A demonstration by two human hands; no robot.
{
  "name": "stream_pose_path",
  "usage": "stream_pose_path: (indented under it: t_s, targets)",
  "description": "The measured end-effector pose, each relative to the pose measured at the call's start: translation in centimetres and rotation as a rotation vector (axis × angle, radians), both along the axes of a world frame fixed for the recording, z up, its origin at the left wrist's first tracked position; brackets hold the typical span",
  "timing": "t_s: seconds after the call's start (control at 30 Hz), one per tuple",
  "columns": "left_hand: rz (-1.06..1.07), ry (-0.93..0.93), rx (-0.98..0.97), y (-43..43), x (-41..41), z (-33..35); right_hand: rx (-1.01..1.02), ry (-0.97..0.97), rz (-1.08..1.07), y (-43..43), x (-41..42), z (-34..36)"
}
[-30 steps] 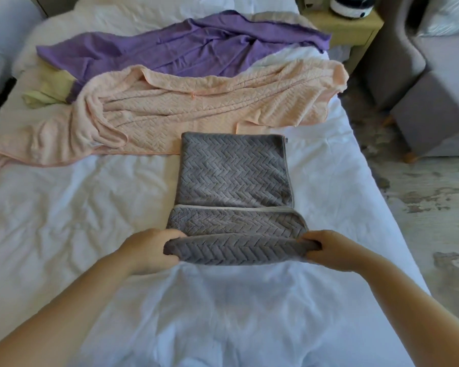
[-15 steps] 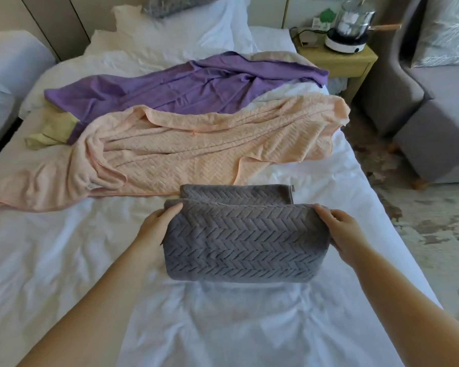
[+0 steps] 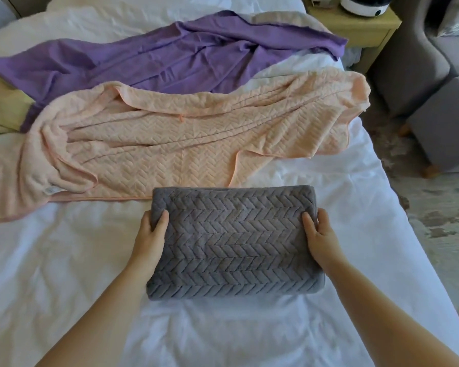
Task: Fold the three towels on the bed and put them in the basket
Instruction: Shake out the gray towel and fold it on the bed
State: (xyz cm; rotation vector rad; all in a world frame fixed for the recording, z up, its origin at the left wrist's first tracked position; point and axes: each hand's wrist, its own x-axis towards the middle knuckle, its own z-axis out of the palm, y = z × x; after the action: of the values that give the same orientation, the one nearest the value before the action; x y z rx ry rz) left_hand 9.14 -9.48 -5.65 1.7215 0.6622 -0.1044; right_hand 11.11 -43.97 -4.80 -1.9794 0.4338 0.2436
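Both hands, left hand [image 3: 151, 235] and right hand [image 3: 319, 233], grip folded grey towel [image 3: 233, 242].

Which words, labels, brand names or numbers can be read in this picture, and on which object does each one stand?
No text can be read.
Peach towel: a small white tag near its left edge, too small and blurred to read.
Black-and-white appliance on the bedside table: no legible marking; mostly cut off by the frame.
Grey towel, purple towel: no label visible.
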Motion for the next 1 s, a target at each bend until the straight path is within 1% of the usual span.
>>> stream_pose_path:
  t_s: [0.07, 0.23, 0.33, 0.4, 0.5, 0.57, 0.6, 0.63, 0.67, 0.7, 0.73, 0.77, 0.8, 0.83, 0.87, 0.93, 1.0]
  targets:
    - [-0.021, 0.053, 0.12, -0.4, 0.7, -1.0, -0.118, 0.014, 0.016, 0.3, 0.4, -1.6]
    - [-0.026, 0.065, 0.338, -1.1, 2.6, -2.7, -0.213, 0.042, -0.046, 0.5, 1.8, -3.7]
    - [0.014, -0.036, 0.36, -1.0, 3.8, -2.8, -0.249, -0.067, -0.121, 0.4, 2.4, -3.6]
    - [0.006, -0.01, 0.407, -0.9, 4.0, -3.0, -0.27, -0.096, -0.121, 0.5, 2.6, -3.6]
    - [-0.028, 0.162, 0.52, -1.4, 3.9, -3.6, -0.286, 0.036, -0.083, 0.9, 3.4, -4.1]
    - [-0.01, 0.163, 0.584, -1.7, 3.9, -2.8, -0.326, 0.121, -0.096, 0.8, 3.8, -3.8]
    - [-0.001, 0.103, 0.681, -1.6, 3.9, -2.4, -0.379, 0.106, -0.106, 0.6, 3.7, -3.4]
    - [-0.015, -0.017, 0.818, -1.5, 3.7, -1.9, -0.441, 0.022, -0.119, 0.4, 3.5, -2.7]
    - [-0.055, -0.196, 0.963, -1.6, 3.5, -1.4, -0.492, -0.124, -0.117, 0.4, 3.2, -2.1]
    - [-0.131, -0.39, 1.065, -2.2, 3.2, -0.8, -0.523, -0.283, -0.086, 0.9, 3.0, -1.4]
    - [-0.271, -0.546, 1.112, -3.1, 3.1, -0.5, -0.547, -0.406, -0.014, 1.8, 2.9, -0.9]
    - [-0.44, -0.628, 1.125, -4.2, 3.1, -0.3, -0.591, -0.467, 0.11, 3.1, 3.0, -0.6]
    - [-0.599, -0.627, 1.127, -5.4, 3.2, -0.4, -0.654, -0.467, 0.261, 4.6, 3.1, -0.6]
    - [-0.724, -0.561, 1.135, -6.4, 3.4, -0.6, -0.715, -0.415, 0.405, 6.0, 3.2, -0.8]
    - [-0.798, -0.47, 1.156, -7.1, 3.7, -1.1, -0.761, -0.339, 0.514, 7.0, 3.5, -1.3]
    - [-0.857, -0.28, 1.191, -7.1, 4.6, -2.2, -0.822, -0.211, 0.605, 7.7, 4.2, -2.7]
    - [-0.876, -0.176, 1.216, -6.4, 5.1, -3.7, -0.877, -0.169, 0.624, 7.2, 4.9, -4.2]
